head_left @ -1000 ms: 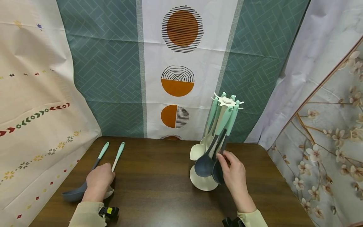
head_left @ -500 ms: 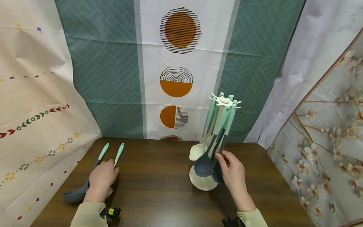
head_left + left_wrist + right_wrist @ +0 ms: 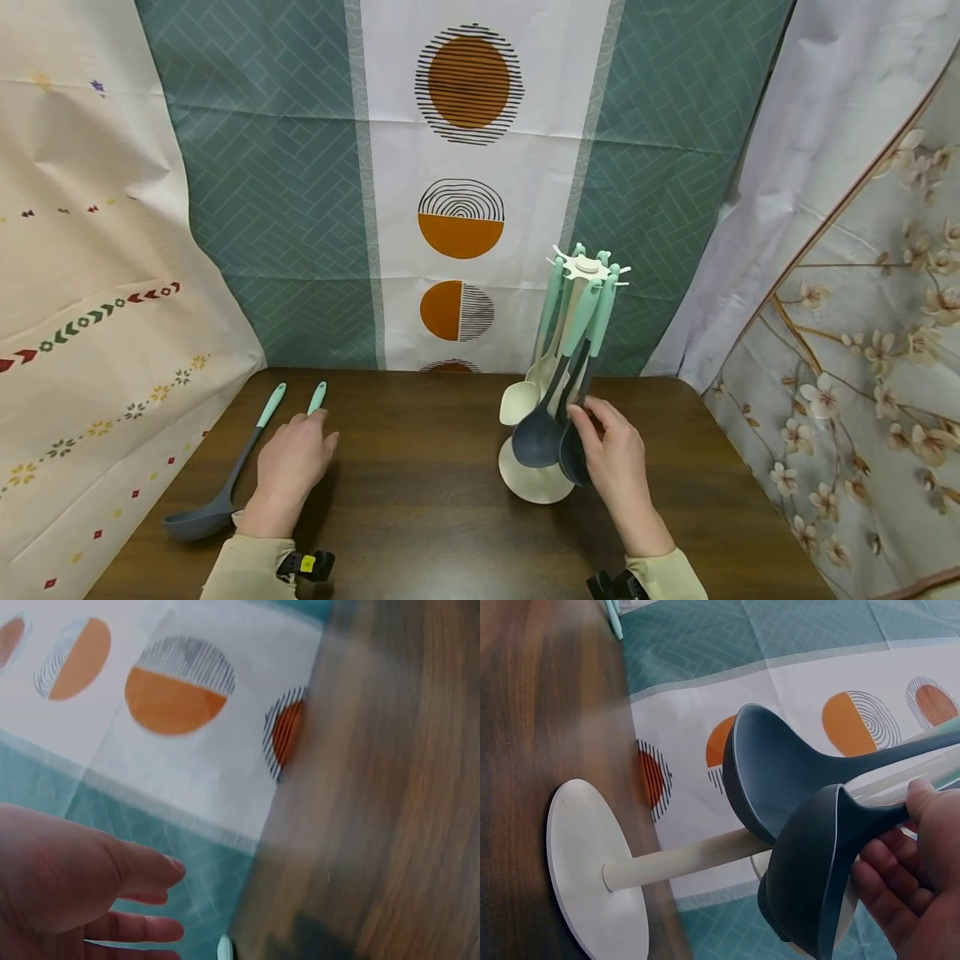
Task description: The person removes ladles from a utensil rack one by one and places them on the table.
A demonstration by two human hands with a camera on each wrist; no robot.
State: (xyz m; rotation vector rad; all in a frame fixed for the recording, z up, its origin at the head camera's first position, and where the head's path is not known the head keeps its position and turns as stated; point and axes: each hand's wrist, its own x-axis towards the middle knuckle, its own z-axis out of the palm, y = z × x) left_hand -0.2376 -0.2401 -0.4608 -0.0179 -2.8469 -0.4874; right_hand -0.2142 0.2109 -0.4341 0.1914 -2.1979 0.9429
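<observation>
The left hand [image 3: 296,467] has shifted rightward over the last second, baring the neck of the grey ladle [image 3: 202,520] that lies on the wooden table [image 3: 420,483]; its fingers are loosely extended and hold nothing. The mint-handled utensil [image 3: 317,397] pokes out beyond it (most of the rest is hidden). The right hand [image 3: 615,454] stays put, pinching the neck of a dark ladle [image 3: 802,870] on the utensil rack [image 3: 534,485]. Seemingly, only that dark ladle is steadied now.

No legible text, label, brand, number or sign on anything in view.
</observation>
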